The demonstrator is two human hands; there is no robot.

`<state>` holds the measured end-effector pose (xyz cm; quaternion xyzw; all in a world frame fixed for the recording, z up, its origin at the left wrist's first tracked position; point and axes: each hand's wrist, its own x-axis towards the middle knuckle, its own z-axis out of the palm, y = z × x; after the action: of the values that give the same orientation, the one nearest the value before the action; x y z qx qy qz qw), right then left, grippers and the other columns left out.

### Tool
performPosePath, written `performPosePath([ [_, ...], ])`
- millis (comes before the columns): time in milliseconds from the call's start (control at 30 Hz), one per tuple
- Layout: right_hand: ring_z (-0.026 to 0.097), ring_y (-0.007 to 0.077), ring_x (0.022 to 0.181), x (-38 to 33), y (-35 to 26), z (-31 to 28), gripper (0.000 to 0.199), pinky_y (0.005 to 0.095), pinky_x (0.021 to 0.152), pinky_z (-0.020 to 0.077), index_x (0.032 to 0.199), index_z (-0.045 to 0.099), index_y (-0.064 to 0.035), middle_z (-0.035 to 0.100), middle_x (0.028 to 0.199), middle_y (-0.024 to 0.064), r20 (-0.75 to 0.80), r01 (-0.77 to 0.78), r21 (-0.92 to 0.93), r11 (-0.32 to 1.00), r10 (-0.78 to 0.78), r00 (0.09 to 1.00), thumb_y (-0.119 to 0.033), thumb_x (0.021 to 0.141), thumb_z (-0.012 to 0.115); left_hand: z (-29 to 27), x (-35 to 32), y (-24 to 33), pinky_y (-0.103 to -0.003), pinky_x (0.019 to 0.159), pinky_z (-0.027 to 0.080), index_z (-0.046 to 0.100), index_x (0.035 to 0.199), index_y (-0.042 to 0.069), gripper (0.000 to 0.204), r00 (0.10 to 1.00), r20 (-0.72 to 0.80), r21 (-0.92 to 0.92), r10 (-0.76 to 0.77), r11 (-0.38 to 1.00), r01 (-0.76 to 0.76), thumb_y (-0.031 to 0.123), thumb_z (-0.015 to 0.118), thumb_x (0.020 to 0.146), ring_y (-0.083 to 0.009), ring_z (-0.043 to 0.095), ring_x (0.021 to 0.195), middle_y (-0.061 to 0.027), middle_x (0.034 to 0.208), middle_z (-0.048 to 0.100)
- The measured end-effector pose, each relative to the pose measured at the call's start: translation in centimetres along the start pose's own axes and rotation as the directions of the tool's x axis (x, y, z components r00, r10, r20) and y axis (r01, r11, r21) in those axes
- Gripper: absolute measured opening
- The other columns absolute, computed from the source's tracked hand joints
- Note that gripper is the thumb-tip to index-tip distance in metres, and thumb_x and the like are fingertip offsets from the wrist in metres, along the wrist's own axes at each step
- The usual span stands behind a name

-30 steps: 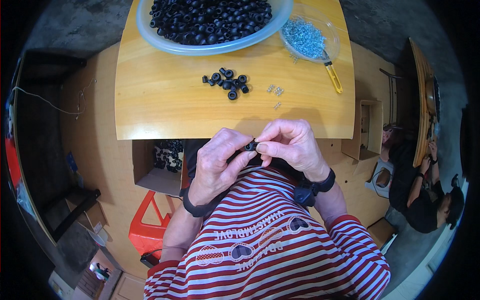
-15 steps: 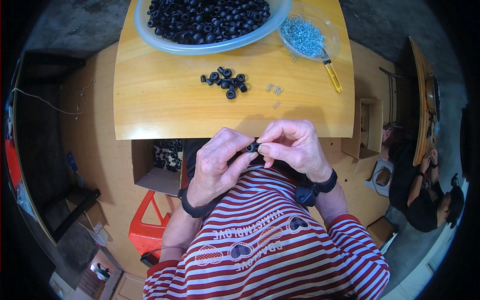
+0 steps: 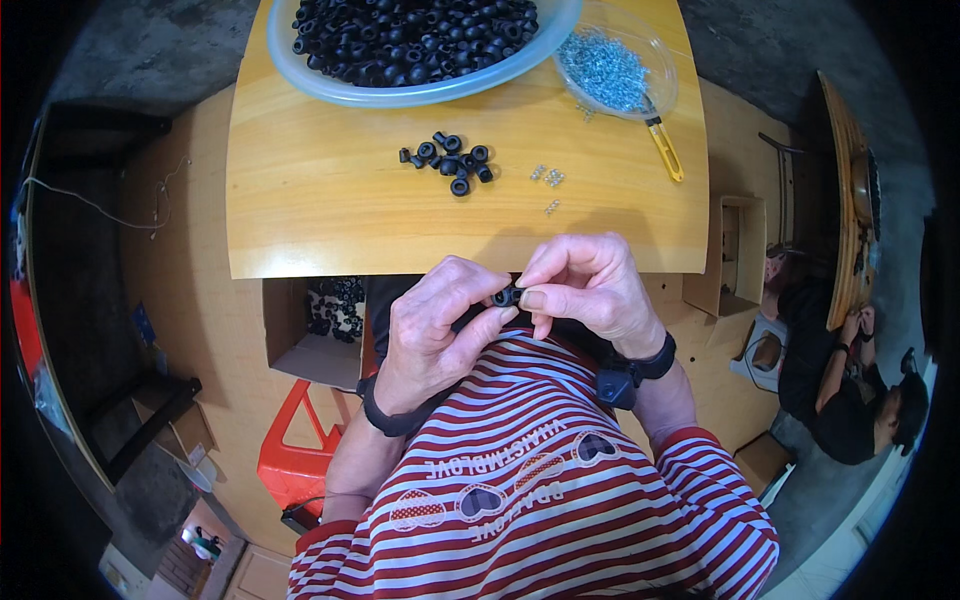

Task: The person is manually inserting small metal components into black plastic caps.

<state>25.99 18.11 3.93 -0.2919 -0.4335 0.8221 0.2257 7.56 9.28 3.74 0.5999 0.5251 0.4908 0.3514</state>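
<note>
Between my two hands, just off the table's front edge, is a small round black rubber piece point(image 3: 503, 297) with a hollow in it. My left hand point(image 3: 437, 318) pinches it from the left with thumb and fingertips. From the other side, my right hand point(image 3: 587, 292) has thumb and forefinger closed at its right end; whether a small spring is in that pinch is hidden. Beyond my hands lies a loose cluster of similar black rubber pieces point(image 3: 452, 160) on the table point(image 3: 330, 215). A few tiny clear or silvery springs point(image 3: 548, 177) lie to their right.
A big translucent basin point(image 3: 400, 97) heaped with black pieces stands at the back, beside a clear bowl point(image 3: 668, 85) of small shiny parts. A yellow-handled cutter point(image 3: 665, 152) leans there. Cardboard boxes point(image 3: 310, 362) and a red stool point(image 3: 290, 455) flank me. Another person sits far right.
My right hand has shifted very slightly, its thumb a touch further right. The black rubber piece stays pinched between both hands; the things on the table have not moved.
</note>
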Motion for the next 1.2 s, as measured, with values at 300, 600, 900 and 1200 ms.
performPosePath([
  [300, 0.063, 0.0081, 0.059, -0.3, -0.4, 0.2, 0.004, 0.0200, 0.054, 0.0518, 0.088, 0.067, 0.0022, 0.068, 0.076, 0.0062, -0.004, 0.010, -0.126, 0.992, -0.011, 1.000, 0.000, 0.085, 0.068, -0.1, -0.1, 0.0, -0.032, 0.067, 0.051, 0.066, 0.099, -0.001, 0.028, 0.998, -0.003, 0.086, 0.057, 0.995, -0.056, 0.000, 0.076, 0.073, -0.0244, 0.064, 0.077, -0.0124, 0.085, 0.065],
  [600, 0.063, 0.0096, 0.062, 0.3, 0.1, -0.1, 0.004, 0.0238, 0.056, 0.0555, 0.089, 0.067, 0.0027, 0.067, 0.077, 0.0075, 0.070, -0.033, 0.046, 0.998, 0.030, 0.997, 0.001, 0.086, 0.068, -0.2, 0.2, 0.0, -0.033, 0.067, 0.050, 0.066, 0.098, -0.002, 0.026, 0.996, 0.026, 0.086, 0.084, 0.993, -0.086, 0.000, 0.076, 0.073, -0.0257, 0.063, 0.076, -0.0124, 0.083, 0.064],
  [900, 0.063, 0.0089, 0.062, -0.4, -0.8, 0.1, 0.004, 0.0220, 0.056, 0.0537, 0.090, 0.067, 0.0024, 0.067, 0.076, 0.0058, 0.019, 0.021, -0.019, 1.000, -0.021, 1.000, 0.000, 0.086, 0.067, 0.1, 0.2, 0.1, -0.031, 0.065, 0.051, 0.066, 0.099, -0.003, 0.026, 1.000, -0.002, -0.038, 0.025, 0.999, -0.025, 0.000, 0.074, 0.074, -0.0235, 0.063, 0.073, -0.0126, 0.084, 0.064],
  [1200, 0.064, 0.0097, 0.066, -0.9, -0.7, 0.4, 0.010, 0.0220, 0.059, 0.0541, 0.099, 0.063, 0.0029, 0.067, 0.084, 0.0074, -0.023, 0.050, -0.073, 0.996, -0.052, 0.998, -0.002, 0.091, 0.063, 0.8, -0.8, -1.0, -0.028, 0.070, 0.049, 0.067, 0.103, -0.003, 0.027, 0.994, -0.041, -0.366, -0.097, 0.928, 0.075, -0.003, 0.074, 0.076, -0.0178, 0.062, 0.077, -0.0103, 0.087, 0.066],
])
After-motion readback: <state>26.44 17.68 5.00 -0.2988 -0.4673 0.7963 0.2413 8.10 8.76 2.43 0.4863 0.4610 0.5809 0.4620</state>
